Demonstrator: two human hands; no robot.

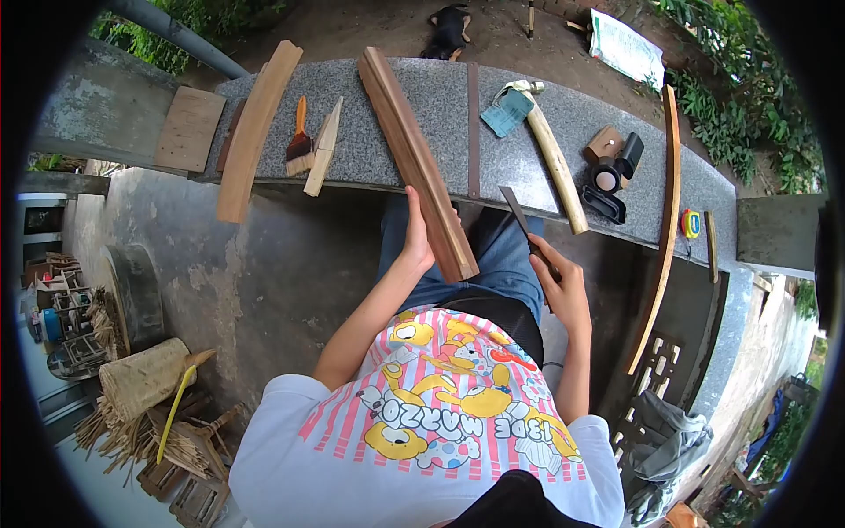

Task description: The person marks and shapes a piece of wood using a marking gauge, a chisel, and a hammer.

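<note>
A long, brown wooden beam [414,163] with a lengthwise ridge slants across the counter edge, its near end over my lap. My left hand [419,236] grips its near part from the left side, thumb up along the wood. In my right hand [563,286] is a chisel [518,214], fingers wrapped around its dark handle. Its flat metal blade points up and away, apart from the beam. Just beyond the chisel lies a hammer [553,154] with a pale wooden handle, and a green sanding sheet or packet [508,114] rests by its head.
The speckled granite counter [352,114] also holds a paintbrush [300,141], pale wood wedges [325,150], a wide board [255,136], a dark round device [606,179], a long curved strip [666,220] and a tape measure [691,223]. A dog [449,31] lies beyond.
</note>
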